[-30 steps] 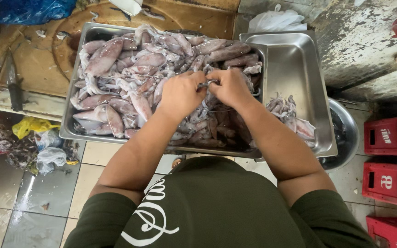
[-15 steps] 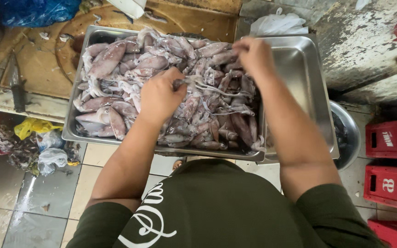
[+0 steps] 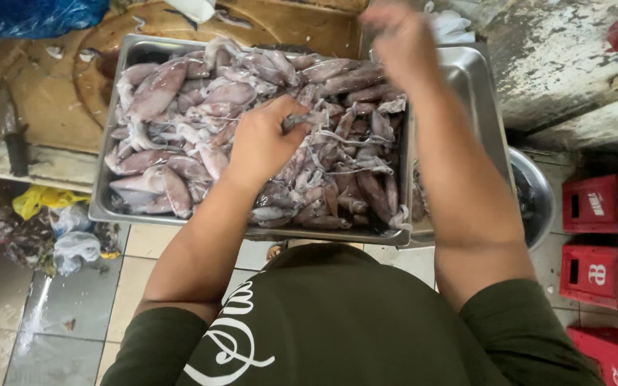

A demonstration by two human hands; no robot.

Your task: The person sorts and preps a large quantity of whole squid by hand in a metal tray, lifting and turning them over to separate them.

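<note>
Wooden bench [image 3: 44,107]: squid tray [image 3: 109,207] (steel), knife [image 3: 14,139].

Fish market or seafood prep stall: big metal tray [image 3: 109,207] heaped with raw squid [image 3: 209,107], worn wooden chopping board [image 3: 59,100], red crates [image 3: 595,236], wet tiled floor [image 3: 73,314], plastic bags [image 3: 66,239].

The raised right hand [image 3: 400,39] was smeared by motion blur at the far edge, so its fingers and anything in them could not be made out. The left hand [image 3: 265,139] covered the pale pink squid [image 3: 309,118] it gripped, hiding how much it held. The right forearm hid much of the second steel tray [image 3: 475,86] on the right. The red plastic crates [image 3: 595,236] were cut by the right edge, the blue plastic bag [image 3: 37,14] by the far edge.
</note>
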